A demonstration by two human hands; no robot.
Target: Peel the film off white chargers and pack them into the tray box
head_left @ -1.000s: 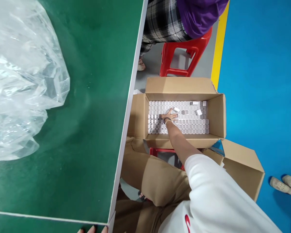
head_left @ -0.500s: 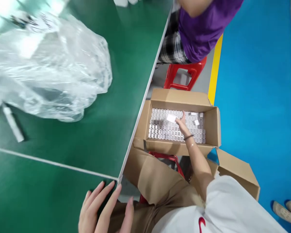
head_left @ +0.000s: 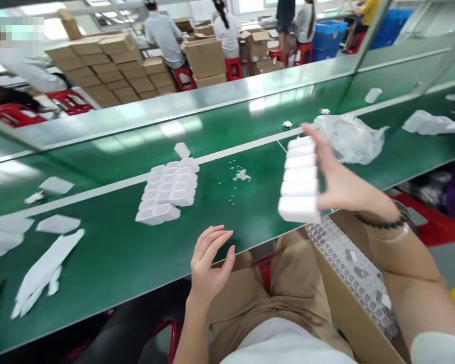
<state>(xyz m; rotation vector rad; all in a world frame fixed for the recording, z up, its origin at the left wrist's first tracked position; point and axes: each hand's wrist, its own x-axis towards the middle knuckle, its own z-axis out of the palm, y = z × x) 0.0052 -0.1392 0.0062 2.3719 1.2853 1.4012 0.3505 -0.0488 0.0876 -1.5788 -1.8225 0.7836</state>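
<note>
My right hand point(head_left: 339, 179), with a dark bracelet at the wrist, grips a row of small white boxes point(head_left: 299, 177) between thumb and fingers. The row is held above the green table, near its front edge. My left hand point(head_left: 212, 260) is at that edge, fingers apart and holding nothing. Farther left on the table, a block of similar small white boxes point(head_left: 169, 187) stands in rows, with a single white piece point(head_left: 182, 150) behind it. To my right, an open cardboard carton point(head_left: 351, 308) below table height contains many more small boxes.
White scraps point(head_left: 241, 175) are scattered on the green table point(head_left: 117, 268). A clear plastic bag point(head_left: 352, 139) lies at the right, and a white glove point(head_left: 47, 273) at the left. Stacked cartons point(head_left: 109, 65) and seated people are beyond the table.
My right hand has come up from inside the carton to above the table, carrying white boxes. The view has swung from the carton to the table. My left hand stays by the table edge.
</note>
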